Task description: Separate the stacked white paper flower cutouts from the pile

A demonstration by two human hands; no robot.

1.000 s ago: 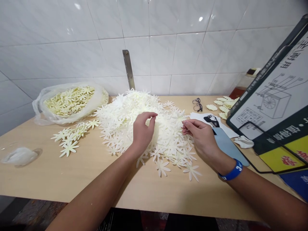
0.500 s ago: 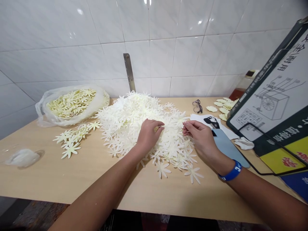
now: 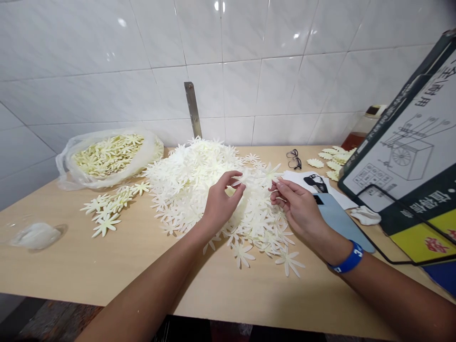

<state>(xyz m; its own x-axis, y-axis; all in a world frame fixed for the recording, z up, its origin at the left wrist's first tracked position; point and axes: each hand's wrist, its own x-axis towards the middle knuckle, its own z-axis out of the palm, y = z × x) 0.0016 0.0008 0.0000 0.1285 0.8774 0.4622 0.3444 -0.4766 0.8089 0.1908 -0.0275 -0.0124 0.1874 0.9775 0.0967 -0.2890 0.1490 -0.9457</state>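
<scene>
A loose white flower (image 3: 268,175) is seen in the gap between the two hands, just beyond the fingertips of the right hand (image 3: 298,204), which is the nearer one. From those fingers it is placed to the left and slightly toward the wall (image 3: 238,90); its petals are spread starwise, so no long axis is offered. The right fingers are drawn together at the tips by a petal, but whether it is gripped cannot be told. On the left hand (image 3: 221,199), thumb and forefinger are parted, pointed rightward, with petals seen at the gap; contact cannot be made out. Both hands are set over the flower pile (image 3: 199,164) on the worktop (image 3: 228,294).
</scene>
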